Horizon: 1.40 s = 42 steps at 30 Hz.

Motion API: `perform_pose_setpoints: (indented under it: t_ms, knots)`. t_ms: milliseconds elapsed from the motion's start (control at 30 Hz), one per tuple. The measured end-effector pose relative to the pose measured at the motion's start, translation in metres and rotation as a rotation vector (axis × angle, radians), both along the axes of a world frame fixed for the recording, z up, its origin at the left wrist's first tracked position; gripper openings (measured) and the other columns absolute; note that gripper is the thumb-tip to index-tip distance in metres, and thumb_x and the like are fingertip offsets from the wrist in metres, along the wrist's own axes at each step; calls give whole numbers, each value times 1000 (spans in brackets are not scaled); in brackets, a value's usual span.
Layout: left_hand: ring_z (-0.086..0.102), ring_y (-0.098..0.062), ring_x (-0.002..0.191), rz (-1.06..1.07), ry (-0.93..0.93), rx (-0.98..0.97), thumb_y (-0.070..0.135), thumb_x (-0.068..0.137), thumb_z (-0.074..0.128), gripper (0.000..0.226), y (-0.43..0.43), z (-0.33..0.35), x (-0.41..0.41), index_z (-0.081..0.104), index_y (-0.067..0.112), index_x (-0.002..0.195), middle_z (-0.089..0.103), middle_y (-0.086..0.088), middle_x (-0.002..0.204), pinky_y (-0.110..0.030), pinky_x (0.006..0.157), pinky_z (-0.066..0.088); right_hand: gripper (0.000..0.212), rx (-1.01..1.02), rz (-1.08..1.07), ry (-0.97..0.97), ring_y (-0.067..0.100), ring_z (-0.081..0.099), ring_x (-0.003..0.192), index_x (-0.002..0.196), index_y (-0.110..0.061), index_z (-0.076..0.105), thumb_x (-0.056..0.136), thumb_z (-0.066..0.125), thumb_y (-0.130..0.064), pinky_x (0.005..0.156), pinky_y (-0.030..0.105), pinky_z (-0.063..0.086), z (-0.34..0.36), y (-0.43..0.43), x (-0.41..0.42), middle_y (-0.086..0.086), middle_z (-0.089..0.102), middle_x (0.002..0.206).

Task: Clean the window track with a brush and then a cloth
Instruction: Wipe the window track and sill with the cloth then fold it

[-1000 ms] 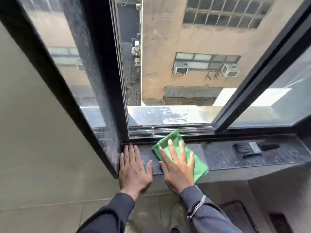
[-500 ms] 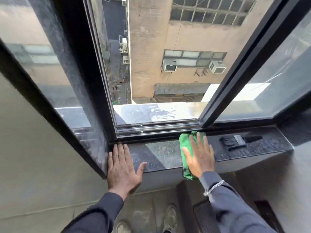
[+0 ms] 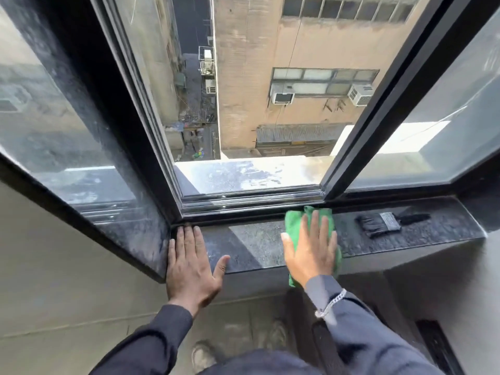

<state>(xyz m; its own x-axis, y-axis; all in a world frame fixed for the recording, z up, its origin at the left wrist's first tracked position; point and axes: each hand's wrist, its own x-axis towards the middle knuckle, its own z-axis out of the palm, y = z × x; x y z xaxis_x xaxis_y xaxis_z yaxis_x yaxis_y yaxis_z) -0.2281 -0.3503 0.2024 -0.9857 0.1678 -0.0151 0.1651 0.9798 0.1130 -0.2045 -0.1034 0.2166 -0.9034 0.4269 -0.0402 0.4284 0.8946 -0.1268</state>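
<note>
My right hand [image 3: 311, 250] lies flat, fingers spread, on a green cloth [image 3: 295, 220] that rests on the dark stone sill [image 3: 257, 242], just in front of the window track [image 3: 249, 203]. The cloth's near end hangs over the sill's front edge. My left hand [image 3: 190, 263] rests flat and empty on the sill's left end, fingertips against the frame corner. A black brush [image 3: 384, 223] lies on the sill to the right of the cloth, handle pointing right. The sliding window is open above the track.
The sliding sash frame [image 3: 384, 104] slants up to the right of the opening. A fixed pane [image 3: 54, 117] stands at the left. Beyond the track is a pale outer ledge [image 3: 243, 174], then a drop to an alley. My shoes [image 3: 203, 355] show below.
My right hand slid the green cloth to the right along the sill, from beside my left hand toward the brush. My left hand stayed planted at the left corner.
</note>
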Motion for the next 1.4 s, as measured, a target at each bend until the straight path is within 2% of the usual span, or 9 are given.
perform_pose_setpoints:
  t_ms: [167,367,467,600,733,833,1000,1167,1400]
  knots:
    - [19,-37,151,-3,10,10,72,88,13,99,0,0,1,19,-4,152,24,-26,160,-52,124,16,63,98,428,19,31,33,146,144,-14,47,95,34,-53,110,57,35,-7,11,29,8,37,158]
    - [17,-37,152,7,-13,12,71,89,16,97,1,-1,1,19,-3,152,22,-25,161,-51,124,15,66,-31,-55,63,24,11,153,153,-23,29,96,17,-53,121,52,12,-1,6,8,1,17,166]
    - [17,-37,151,-2,2,17,72,89,13,98,0,-2,0,19,-3,152,22,-26,161,-52,124,15,66,-73,115,44,25,4,153,155,-25,23,96,17,-55,121,53,5,-7,-65,1,1,9,167]
    - [18,-37,151,-16,-12,42,72,88,13,99,-1,-2,0,20,-3,152,22,-25,161,-52,123,15,58,-20,461,34,27,30,148,146,-23,43,97,30,-51,112,55,34,-6,-50,17,4,33,160]
    - [11,-35,153,-20,-29,43,73,88,14,99,-2,-1,-1,13,-2,153,16,-24,163,-51,125,11,57,15,277,78,31,36,144,142,-17,50,97,32,-46,109,55,36,1,8,20,6,42,156]
    - [5,-34,154,-22,-54,67,74,89,14,100,-2,0,0,7,-1,154,10,-23,164,-50,126,5,62,-83,32,59,26,14,152,150,-22,37,97,22,-50,120,51,17,1,-24,7,2,23,164]
    - [9,-32,154,-10,-34,205,67,88,9,94,-3,7,1,13,0,154,15,-21,164,-47,126,5,64,-309,194,-27,15,-18,151,154,-39,13,94,8,-63,119,42,-10,1,-98,-6,-11,-12,164]
    - [8,-28,154,21,48,542,60,92,19,84,-2,19,4,14,5,155,12,-13,165,-45,126,8,37,-967,106,178,9,22,149,131,-48,55,100,40,-34,122,36,14,24,-68,-8,-15,33,155]
    - [3,-36,153,-465,-7,179,62,94,28,67,81,28,14,19,33,154,12,-6,167,-70,117,-3,49,-287,273,41,21,16,152,148,-9,40,99,41,-10,124,40,13,8,10,4,7,30,161]
